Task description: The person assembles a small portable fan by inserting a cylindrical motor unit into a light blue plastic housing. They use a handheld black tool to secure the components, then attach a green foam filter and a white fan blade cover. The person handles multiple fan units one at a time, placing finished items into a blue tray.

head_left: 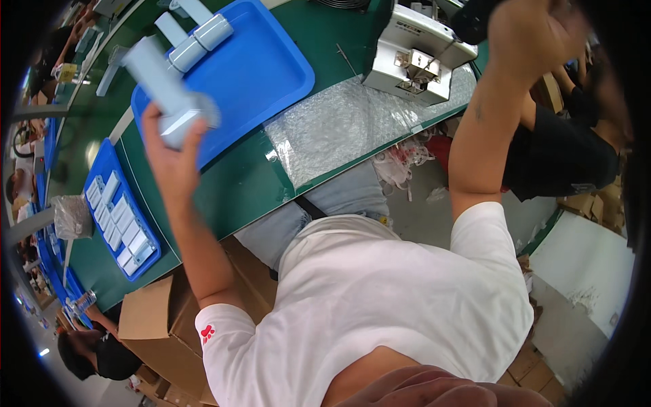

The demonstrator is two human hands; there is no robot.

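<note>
My left hand (173, 152) is closed round the round end of a pale blue-grey plastic part (159, 81). Its long stem points up and left over a blue tray (288, 74), blurred by motion. Similar pale parts (200, 42) lie at the tray's far left. At the upper right, my right hand (532, 37) is raised and curled beside the black rounded piece (475, 20) of a white bench machine (413, 57). What its fingers hold is hidden, and they are partly smeared. A metal fixture (420, 66) sits on the machine's front.
Bubble wrap (339, 129) covers the green table (237, 183) in front of the machine. A second blue tray (154, 254) with several white pieces stands at the left. An open cardboard box (152, 308) is below the table edge. Another person (569, 149) is close at the right.
</note>
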